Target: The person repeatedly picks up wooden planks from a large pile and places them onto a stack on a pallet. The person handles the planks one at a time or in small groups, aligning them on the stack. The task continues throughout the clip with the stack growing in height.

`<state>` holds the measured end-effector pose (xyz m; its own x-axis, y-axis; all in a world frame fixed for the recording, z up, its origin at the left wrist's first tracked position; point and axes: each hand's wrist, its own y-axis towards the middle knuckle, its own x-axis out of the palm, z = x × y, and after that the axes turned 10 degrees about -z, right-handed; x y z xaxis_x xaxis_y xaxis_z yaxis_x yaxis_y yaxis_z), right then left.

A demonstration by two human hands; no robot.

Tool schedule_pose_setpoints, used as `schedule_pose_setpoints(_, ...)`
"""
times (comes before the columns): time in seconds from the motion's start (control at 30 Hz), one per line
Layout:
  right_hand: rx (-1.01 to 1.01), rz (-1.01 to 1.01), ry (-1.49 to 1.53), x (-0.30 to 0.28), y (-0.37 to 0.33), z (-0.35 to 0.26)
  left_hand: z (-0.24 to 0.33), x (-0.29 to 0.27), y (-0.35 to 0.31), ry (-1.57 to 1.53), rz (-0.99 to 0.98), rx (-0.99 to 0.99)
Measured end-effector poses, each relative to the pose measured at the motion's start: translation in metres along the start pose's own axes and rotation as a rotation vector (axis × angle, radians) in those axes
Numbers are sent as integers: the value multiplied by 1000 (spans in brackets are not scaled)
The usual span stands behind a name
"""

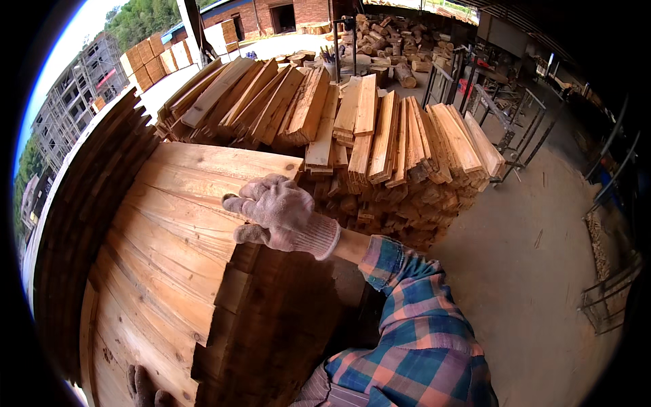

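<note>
A broad stack of planks in pale brown wood fills the left and middle of the head view, its boards lying side by side in a top layer. My right hand, in a greyish knitted glove, lies over the right-hand ends of the far boards. Its fingers are apart and touch the wood, with no board lifted in them. At the lower edge shows part of my left hand, also gloved, its fingers spread on the near boards. The rest of that hand is out of the picture.
Past the stack stands a second pile of short boards, laid loosely. A dark wall of stacked boards borders the left side. Metal frames stand on the concrete floor at right. Cut logs are heaped far back.
</note>
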<state>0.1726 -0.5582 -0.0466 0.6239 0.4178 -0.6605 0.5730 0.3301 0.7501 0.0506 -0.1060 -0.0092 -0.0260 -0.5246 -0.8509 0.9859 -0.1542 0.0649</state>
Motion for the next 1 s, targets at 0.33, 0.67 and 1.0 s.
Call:
schedule_pose_setpoints(0.33, 127, 44, -1, 17, -9, -23, 48, 3, -43, -322, 130, -25)
schedule_pose_setpoints(0.67, 114, -239, 384, -20, -139, -7, 210, 179, -63, -664, -98, 854)
schedule_pose_setpoints(1.0, 878, -1154, 556, -90, -489, 115, 424, 483, 197, -295, -374, 438)
